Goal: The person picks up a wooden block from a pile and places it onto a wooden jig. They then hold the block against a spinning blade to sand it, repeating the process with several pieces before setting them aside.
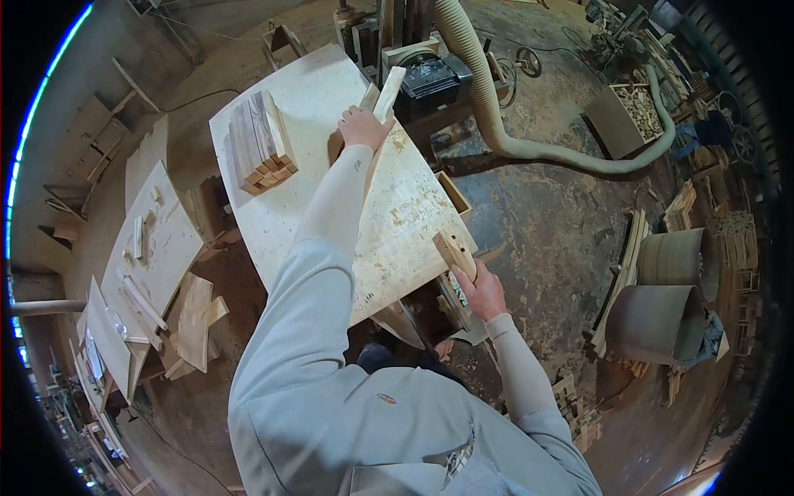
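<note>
My left hand (pixel 364 128) reaches to the far edge of a pale wooden worktable (pixel 413 198). Its fingers bend over a light wooden strip (pixel 389 93), with the thumb on the strip's near side; the palm hides part of the wood. My right hand (pixel 484 293) is at the near right corner of the table, closed around the lower end of a wooden block (pixel 455 254) that has small dark holes. The block slants over the table edge. A neat stack of wooden strips (pixel 262 142) lies on the table's left side.
Beyond the table stand a machine with a black motor (pixel 430 80) and a thick ribbed hose (pixel 480 91) that runs right across the floor. Leaning boards (pixel 161 223) are at left. Two large drums (pixel 657 322) and a box of wood offcuts (pixel 637 112) are at right.
</note>
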The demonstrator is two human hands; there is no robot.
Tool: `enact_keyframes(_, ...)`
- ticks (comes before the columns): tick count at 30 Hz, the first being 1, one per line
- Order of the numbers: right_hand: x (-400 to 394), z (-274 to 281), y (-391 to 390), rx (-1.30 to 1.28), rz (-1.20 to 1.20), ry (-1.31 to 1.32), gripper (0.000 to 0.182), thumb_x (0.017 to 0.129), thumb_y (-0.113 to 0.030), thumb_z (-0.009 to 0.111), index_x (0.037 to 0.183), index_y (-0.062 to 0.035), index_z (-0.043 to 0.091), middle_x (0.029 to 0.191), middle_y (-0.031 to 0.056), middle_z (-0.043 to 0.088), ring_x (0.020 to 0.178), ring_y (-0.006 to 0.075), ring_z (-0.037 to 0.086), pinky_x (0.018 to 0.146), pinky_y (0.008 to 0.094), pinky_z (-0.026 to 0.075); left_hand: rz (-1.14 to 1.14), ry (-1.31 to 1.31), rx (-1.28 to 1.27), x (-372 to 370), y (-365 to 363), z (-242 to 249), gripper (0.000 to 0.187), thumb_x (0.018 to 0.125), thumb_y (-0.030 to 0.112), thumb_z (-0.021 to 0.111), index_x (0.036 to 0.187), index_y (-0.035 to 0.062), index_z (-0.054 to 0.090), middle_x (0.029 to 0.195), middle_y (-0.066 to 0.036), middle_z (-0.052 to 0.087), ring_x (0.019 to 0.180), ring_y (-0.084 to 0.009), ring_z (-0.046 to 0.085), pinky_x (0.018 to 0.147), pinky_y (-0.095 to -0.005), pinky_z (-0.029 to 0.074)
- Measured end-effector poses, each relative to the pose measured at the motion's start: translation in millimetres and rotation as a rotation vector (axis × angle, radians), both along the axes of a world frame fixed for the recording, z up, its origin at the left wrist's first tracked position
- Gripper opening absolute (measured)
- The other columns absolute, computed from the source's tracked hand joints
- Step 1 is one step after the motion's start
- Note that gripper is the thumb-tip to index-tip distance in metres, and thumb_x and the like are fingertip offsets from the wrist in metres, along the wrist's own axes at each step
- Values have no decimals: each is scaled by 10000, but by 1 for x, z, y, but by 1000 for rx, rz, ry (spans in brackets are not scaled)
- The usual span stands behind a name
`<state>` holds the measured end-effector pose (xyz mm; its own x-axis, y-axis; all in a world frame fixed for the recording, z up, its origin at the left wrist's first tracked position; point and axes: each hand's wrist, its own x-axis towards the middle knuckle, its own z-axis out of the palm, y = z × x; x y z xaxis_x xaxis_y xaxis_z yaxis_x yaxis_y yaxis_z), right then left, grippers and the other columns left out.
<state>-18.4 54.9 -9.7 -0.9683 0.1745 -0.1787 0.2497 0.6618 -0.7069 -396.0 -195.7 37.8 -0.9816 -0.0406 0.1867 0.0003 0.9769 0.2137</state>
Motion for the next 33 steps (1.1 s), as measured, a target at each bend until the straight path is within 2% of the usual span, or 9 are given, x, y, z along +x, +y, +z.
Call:
enact_keyframes(2, -2, -4, 3, 8, 1, 2, 542, 1053, -546, 674, 1267, -49, 688, 1069, 302, 776, 1032, 521, 735, 886, 589, 573, -15, 6, 18, -1, -2, 1, 906, 968, 727, 663, 1356, -90, 711, 1437, -235, 628, 1371, -421, 571, 1161, -552, 453)
enact_keyframes(5, -2, 0, 4, 8, 8, -4, 524, 1053, -539, 679, 1234, -47, 690, 1037, 299, 775, 1008, 518, 740, 866, 584, 578, 51, -7, 184, -4, -9, 3, 781, 1006, 664, 655, 1307, -49, 754, 1425, -252, 629, 1371, -436, 564, 1152, -561, 456)
enact_keyframes(10, -5, 13, 1, 11, 7, -19, 526, 1052, -538, 685, 1208, -36, 687, 1001, 293, 775, 966, 515, 746, 832, 579, 583, 60, 35, 201, -14, -22, -13, 438, 1055, 382, 679, 1250, 4, 782, 1353, -257, 663, 1317, -452, 608, 1099, -568, 498)
enact_keyframes(13, -7, 20, 1, -12, 3, -45, 535, 1048, -538, 693, 1218, -31, 691, 998, 295, 776, 964, 513, 749, 827, 577, 585, -102, 170, 387, -26, -33, -20, 334, 1033, 254, 686, 1219, -9, 773, 1219, -259, 714, 1190, -463, 679, 1034, -542, 543)
enact_keyframes(19, -8, 30, 3, -32, -4, -66, 522, 1041, -525, 708, 1206, -30, 696, 1008, 297, 776, 973, 512, 748, 829, 576, 585, -119, 270, 396, -27, -33, -28, 272, 1016, 126, 654, 1250, 8, 726, 1132, -212, 746, 1085, -440, 711, 955, -522, 567)
enact_keyframes(23, -8, 36, 3, -39, -12, -104, 511, 1038, -517, 713, 1200, -33, 696, 998, 297, 772, 971, 511, 746, 825, 576, 584, -124, 364, 96, -30, -41, -16, 165, 988, 154, 720, 1096, 30, 697, 1068, -179, 746, 1001, -414, 700, 902, -520, 562)
enact_keyframes(27, -10, 42, 0, -32, -23, -79, 506, 1034, -519, 716, 1172, -33, 687, 983, 296, 768, 958, 510, 746, 812, 572, 585, -329, 299, 152, -13, -47, -2, 260, 989, 212, 748, 1161, 18, 731, 1099, -189, 750, 1037, -430, 701, 939, -524, 563)
enact_keyframes(29, -11, 42, 1, -27, -21, -101, 506, 1033, -520, 717, 1170, -34, 685, 985, 296, 768, 955, 507, 747, 810, 572, 586, -109, 356, 351, -14, -52, -25, 334, 994, 262, 757, 1222, 18, 768, 1137, -218, 752, 1070, -436, 709, 966, -520, 565)
enact_keyframes(33, -10, 39, 2, -17, -9, -95, 503, 1033, -515, 718, 1173, -34, 685, 981, 293, 769, 943, 504, 750, 800, 577, 588, -31, 127, 349, -13, -66, -42, 347, 998, 281, 751, 1224, 23, 803, 1162, -242, 760, 1087, -431, 724, 974, -507, 571)
